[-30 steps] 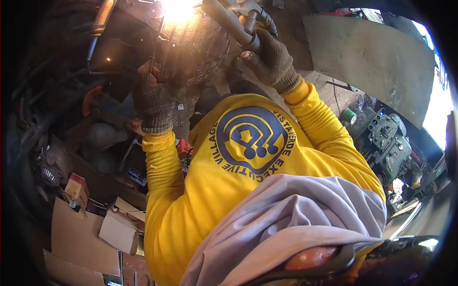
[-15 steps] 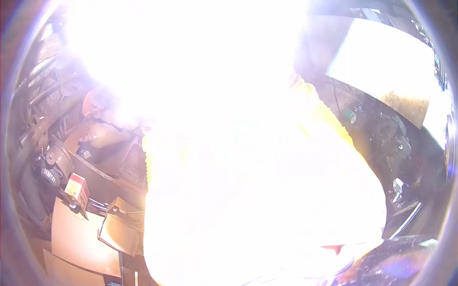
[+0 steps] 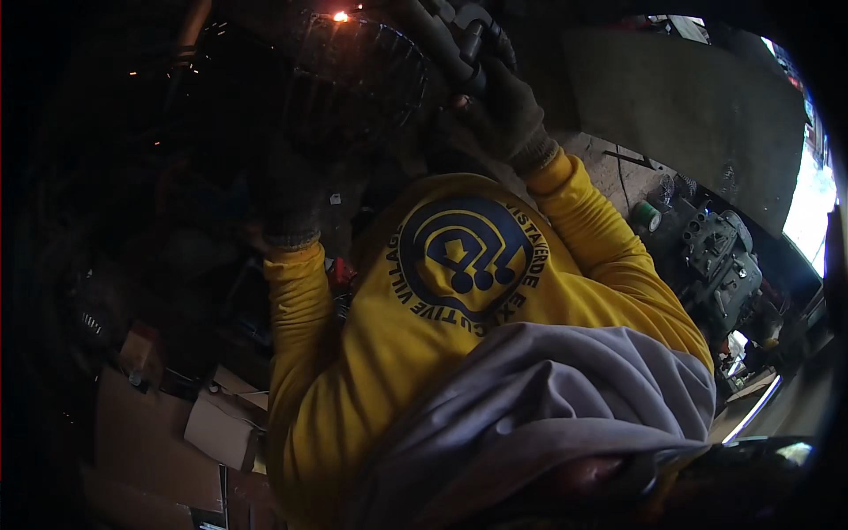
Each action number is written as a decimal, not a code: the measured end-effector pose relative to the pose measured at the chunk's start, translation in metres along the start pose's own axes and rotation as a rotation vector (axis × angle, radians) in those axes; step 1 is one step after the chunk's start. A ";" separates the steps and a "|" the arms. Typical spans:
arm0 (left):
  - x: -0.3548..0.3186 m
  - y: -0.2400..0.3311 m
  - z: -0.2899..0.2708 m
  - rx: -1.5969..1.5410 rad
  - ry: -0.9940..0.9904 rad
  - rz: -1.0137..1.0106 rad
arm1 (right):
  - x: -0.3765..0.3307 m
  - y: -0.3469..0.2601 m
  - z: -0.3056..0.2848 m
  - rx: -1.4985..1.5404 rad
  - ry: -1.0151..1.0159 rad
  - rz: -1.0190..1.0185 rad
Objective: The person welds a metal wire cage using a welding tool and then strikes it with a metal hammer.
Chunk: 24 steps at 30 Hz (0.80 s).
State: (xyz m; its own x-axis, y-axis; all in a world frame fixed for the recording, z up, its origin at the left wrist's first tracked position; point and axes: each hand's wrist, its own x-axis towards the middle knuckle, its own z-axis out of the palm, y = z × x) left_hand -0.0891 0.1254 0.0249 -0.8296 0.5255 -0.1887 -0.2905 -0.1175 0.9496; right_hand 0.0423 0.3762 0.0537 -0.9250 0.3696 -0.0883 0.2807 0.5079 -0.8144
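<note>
My right hand (image 3: 505, 117), in a dark work glove, is shut on a thick dark welding handle (image 3: 439, 46) with a cable, held up at the top centre. Its tip points toward a small orange glow (image 3: 340, 16) on a round, ribbed metal piece (image 3: 358, 84). A few sparks hang at the upper left. My left hand (image 3: 290, 205), also gloved, rests against the lower left edge of that piece; its grip is lost in the dark. Yellow sleeves run from both hands down to my yellow sweatshirt (image 3: 459, 291).
Cardboard boxes (image 3: 216, 426) lie at the lower left among dim clutter. At the right stands a grey engine block (image 3: 724, 265), with a green roll (image 3: 647, 215) beside it. A large flat panel (image 3: 698, 106) leans at the upper right, next to a bright opening (image 3: 813, 212).
Half a second ago a white flash washed out the whole picture. Now the view is dark, with only a small orange glow and sparks. Both hands stay in place.
</note>
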 end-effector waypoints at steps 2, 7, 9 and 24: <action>0.001 0.000 0.000 0.019 -0.002 -0.001 | 0.001 -0.002 0.000 -0.096 0.019 -0.052; 0.004 -0.001 -0.001 0.126 0.003 0.022 | 0.002 0.002 0.001 -0.128 0.038 -0.127; 0.005 -0.002 -0.002 0.239 0.024 0.061 | 0.002 0.004 0.001 -0.085 0.032 -0.141; 0.000 0.000 -0.012 1.003 0.160 0.411 | 0.007 0.001 0.002 -0.122 0.055 -0.236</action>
State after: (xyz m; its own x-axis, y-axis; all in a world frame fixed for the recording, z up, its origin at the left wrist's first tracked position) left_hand -0.0954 0.1151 0.0216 -0.8478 0.4792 0.2274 0.4826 0.5190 0.7055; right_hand 0.0359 0.3775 0.0513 -0.9541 0.2698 0.1297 0.0908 0.6737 -0.7334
